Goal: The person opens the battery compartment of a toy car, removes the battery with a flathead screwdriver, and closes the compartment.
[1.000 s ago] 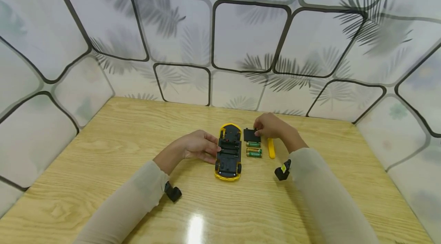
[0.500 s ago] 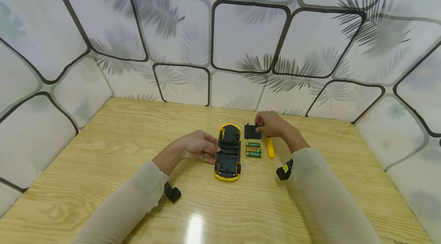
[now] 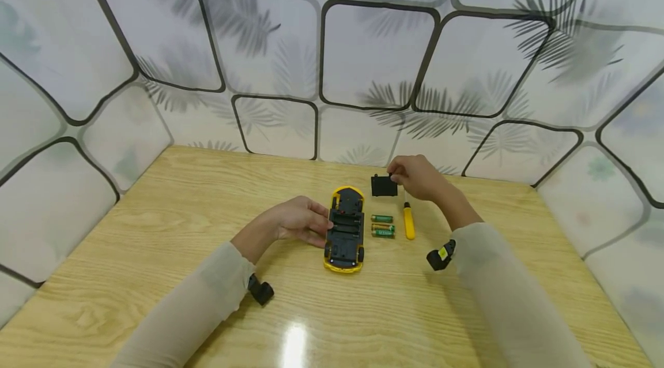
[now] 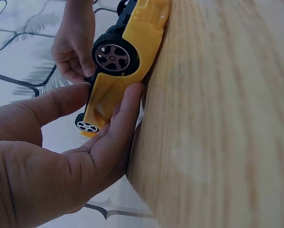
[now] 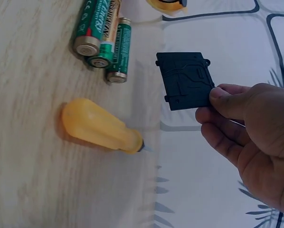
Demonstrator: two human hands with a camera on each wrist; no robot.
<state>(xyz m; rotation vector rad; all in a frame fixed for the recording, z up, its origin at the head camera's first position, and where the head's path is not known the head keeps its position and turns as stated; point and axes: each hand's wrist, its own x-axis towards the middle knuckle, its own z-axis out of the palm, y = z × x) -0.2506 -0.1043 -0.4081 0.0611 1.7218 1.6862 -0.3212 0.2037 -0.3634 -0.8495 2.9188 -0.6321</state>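
Observation:
A yellow toy car (image 3: pixel 344 250) lies upside down on the wooden table, its black underside and open battery compartment facing up. My left hand (image 3: pixel 301 221) grips the car's left side; in the left wrist view the thumb is on the underside edge and the fingers are along the yellow body (image 4: pixel 144 42). Between thumb and fingers, my right hand (image 3: pixel 419 176) pinches a black battery cover (image 3: pixel 384 186) by its right edge. The right wrist view shows the cover (image 5: pixel 184 80) held up off the table, with small tabs on its edges.
Three green batteries (image 3: pixel 383 226) lie to the right of the car. Beside them is a screwdriver with a yellow handle (image 3: pixel 409 224), its shaft pointing away. A patterned wall covering (image 3: pixel 280 126) rises behind the table (image 3: pixel 207 195).
My right hand has moved the battery cover away from me and slightly right, farther from the batteries, uncovering more of the screwdriver. My left hand and the car have stayed in place.

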